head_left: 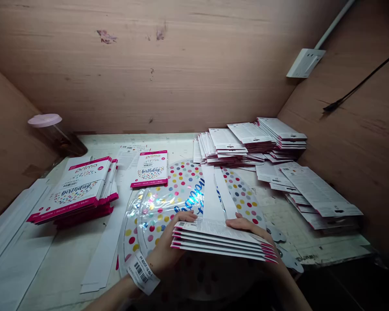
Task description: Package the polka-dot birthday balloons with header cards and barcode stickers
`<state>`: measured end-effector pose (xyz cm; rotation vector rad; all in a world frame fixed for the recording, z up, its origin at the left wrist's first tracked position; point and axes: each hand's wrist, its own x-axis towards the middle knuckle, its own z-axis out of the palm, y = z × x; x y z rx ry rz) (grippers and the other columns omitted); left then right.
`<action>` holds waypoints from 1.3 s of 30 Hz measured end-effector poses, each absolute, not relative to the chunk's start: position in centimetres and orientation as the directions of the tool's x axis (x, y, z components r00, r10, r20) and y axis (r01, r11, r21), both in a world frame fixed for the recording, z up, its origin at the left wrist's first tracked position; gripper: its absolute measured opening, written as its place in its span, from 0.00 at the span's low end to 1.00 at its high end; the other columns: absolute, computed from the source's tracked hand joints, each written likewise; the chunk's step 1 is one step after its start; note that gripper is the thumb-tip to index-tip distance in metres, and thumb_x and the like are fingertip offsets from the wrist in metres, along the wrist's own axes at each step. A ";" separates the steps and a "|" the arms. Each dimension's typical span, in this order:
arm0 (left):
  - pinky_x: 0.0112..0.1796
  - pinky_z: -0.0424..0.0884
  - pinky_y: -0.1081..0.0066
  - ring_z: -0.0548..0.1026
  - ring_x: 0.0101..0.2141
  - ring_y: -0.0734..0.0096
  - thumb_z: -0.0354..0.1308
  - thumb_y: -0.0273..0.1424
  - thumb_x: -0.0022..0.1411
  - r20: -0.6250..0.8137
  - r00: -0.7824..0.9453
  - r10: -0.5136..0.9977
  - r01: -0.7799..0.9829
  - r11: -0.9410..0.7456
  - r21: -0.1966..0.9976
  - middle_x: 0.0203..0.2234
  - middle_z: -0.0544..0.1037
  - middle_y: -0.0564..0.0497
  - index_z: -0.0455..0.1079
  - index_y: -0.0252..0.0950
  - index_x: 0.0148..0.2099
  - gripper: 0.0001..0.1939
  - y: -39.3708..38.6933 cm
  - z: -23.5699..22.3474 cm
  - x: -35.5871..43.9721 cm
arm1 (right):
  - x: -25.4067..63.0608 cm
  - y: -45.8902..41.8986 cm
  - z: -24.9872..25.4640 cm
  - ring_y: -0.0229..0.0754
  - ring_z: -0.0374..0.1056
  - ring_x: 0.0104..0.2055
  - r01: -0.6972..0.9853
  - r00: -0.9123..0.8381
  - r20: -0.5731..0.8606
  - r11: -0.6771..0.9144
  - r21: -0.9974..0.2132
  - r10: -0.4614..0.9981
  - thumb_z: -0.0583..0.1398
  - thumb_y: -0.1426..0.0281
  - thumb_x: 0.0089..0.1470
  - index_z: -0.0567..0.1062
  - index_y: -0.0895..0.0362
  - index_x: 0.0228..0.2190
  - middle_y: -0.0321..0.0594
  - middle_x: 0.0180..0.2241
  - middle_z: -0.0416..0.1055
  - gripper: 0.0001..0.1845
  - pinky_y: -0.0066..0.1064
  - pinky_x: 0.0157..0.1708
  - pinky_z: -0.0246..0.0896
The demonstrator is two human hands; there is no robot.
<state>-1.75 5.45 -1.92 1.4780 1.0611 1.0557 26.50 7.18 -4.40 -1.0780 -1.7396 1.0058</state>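
Between my two hands is a fanned stack of balloon packets (pixel 223 242), white backs up with pink edges. My left hand (pixel 175 235) grips its left side, thumb on top, and a barcode label (pixel 143 273) is wrapped around that wrist. The right side is held by my right hand (pixel 253 229), thumb on the upper edge. Beneath them lie flat foil balloons (pixel 155 216) with coloured dots and blue lettering. Two white paper strips (pixel 209 194) run from the stack across the balloons. One packet (pixel 151 168) rests front up at the balloons' upper left edge.
Packets front up are piled at left (pixel 81 185). More packets, backs up, stand in piles at the back right (pixel 227 140) and right (pixel 320 190). White paper strips (pixel 106 246) lie at left. A lidded jar (pixel 58 134) stands in the left corner. Wooden walls (pixel 181 65) enclose the table.
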 end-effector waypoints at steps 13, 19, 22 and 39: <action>0.44 0.71 0.62 0.75 0.42 0.62 0.58 0.36 0.65 0.099 0.215 0.972 0.161 -0.135 0.978 0.38 0.75 0.47 0.68 0.37 0.41 0.07 6.0 -1.2 -2.1 | 26.2 7.4 -4.5 0.48 0.75 0.44 0.194 -0.286 0.320 0.382 -0.904 0.903 0.62 0.63 0.56 0.79 0.50 0.37 0.40 0.40 0.79 0.08 0.46 0.58 0.61; 0.50 0.71 0.54 0.73 0.51 0.54 0.60 0.37 0.62 -0.103 0.143 0.984 0.060 0.095 0.994 0.51 0.72 0.40 0.54 0.37 0.60 0.29 10.6 1.1 -2.5 | 23.9 11.4 -0.6 0.50 0.75 0.44 -0.011 -0.045 -0.072 -0.073 -0.997 0.996 0.65 0.60 0.51 0.67 0.52 0.49 0.45 0.47 0.76 0.25 0.42 0.41 0.75; 0.58 0.60 0.43 0.61 0.61 0.45 0.61 0.37 0.60 -0.023 0.058 0.998 0.379 -0.001 0.925 0.62 0.60 0.33 0.45 0.36 0.67 0.40 12.8 1.2 -2.4 | 23.2 14.8 -1.1 0.51 0.77 0.36 0.000 -0.067 -0.214 -0.214 -0.977 0.975 0.66 0.62 0.46 0.67 0.53 0.41 0.46 0.38 0.79 0.21 0.45 0.33 0.76; 0.54 0.65 0.49 0.64 0.55 0.47 0.67 0.37 0.56 0.056 0.679 0.732 0.655 -0.639 0.403 0.56 0.70 0.42 0.69 0.39 0.56 0.26 15.7 -1.8 -1.6 | 19.4 26.9 -3.1 0.50 0.66 0.50 0.599 0.042 0.060 0.023 -0.800 0.997 0.62 0.64 0.56 0.74 0.58 0.42 0.46 0.45 0.70 0.14 0.48 0.50 0.63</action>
